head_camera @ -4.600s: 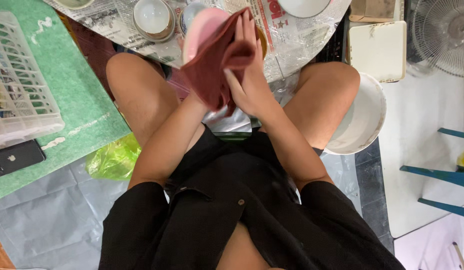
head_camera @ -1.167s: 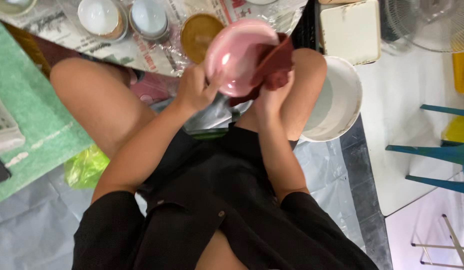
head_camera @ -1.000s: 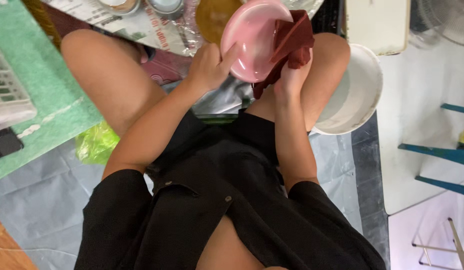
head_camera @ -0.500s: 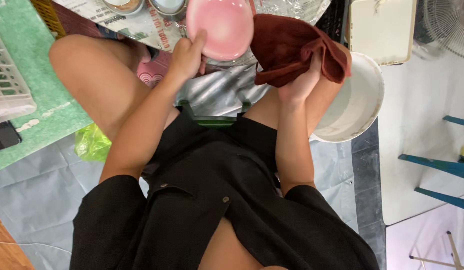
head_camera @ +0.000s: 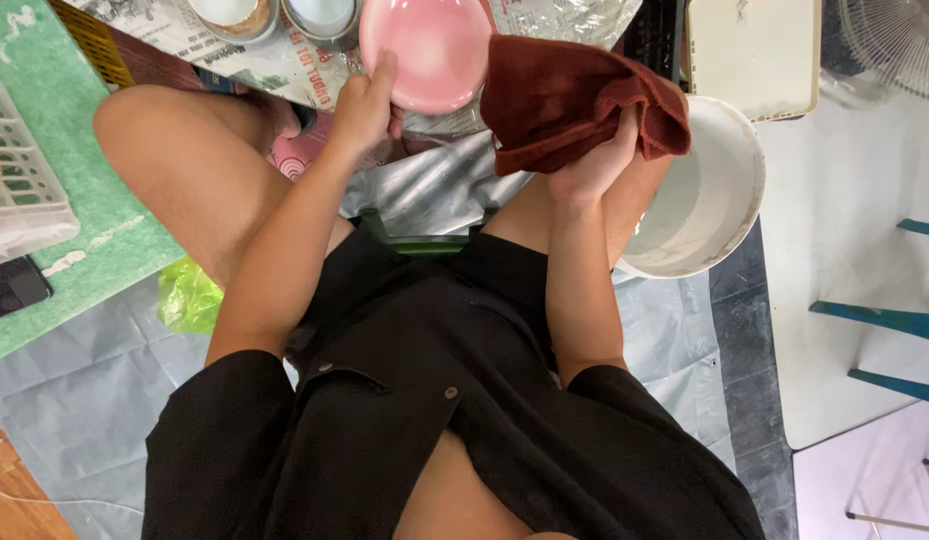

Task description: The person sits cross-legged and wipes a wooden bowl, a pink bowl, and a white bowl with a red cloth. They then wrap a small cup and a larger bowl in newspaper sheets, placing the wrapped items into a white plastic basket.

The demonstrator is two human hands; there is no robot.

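Left hand (head_camera: 367, 105) grips the pink bowl (head_camera: 429, 50) by its rim, just left of the dark red cloth (head_camera: 569, 100); right hand (head_camera: 594, 165) clutches that cloth beside the white bucket (head_camera: 709, 190).

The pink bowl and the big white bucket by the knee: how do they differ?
The pink bowl is small, shallow and glossy pink; the white bucket is much larger, deeper and smeared dull white inside. The bowl is held up by the left hand, while the bucket stands on the floor untouched, beside the right hand gripping a dark red cloth. Both are round, open on top and look empty.
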